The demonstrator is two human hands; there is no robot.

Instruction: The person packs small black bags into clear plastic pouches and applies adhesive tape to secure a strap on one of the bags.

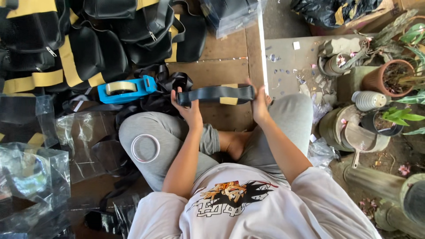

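I sit cross-legged on the floor and hold a folded black strap with a yellow patch (217,94) level in front of me. My left hand (188,108) grips its left end, and my right hand (259,106) grips its right end. A roll of clear tape (145,148) rests on my left knee. A blue tape dispenser (126,89) lies on the floor just left of my left hand, beside a tangle of black straps (170,84).
Black and yellow bags (88,40) are piled at the back left. Clear plastic bags (31,172) lie at the left. Potted plants (392,77), metal pots (349,128) and debris crowd the right. Brown cardboard (221,66) covers the floor ahead.
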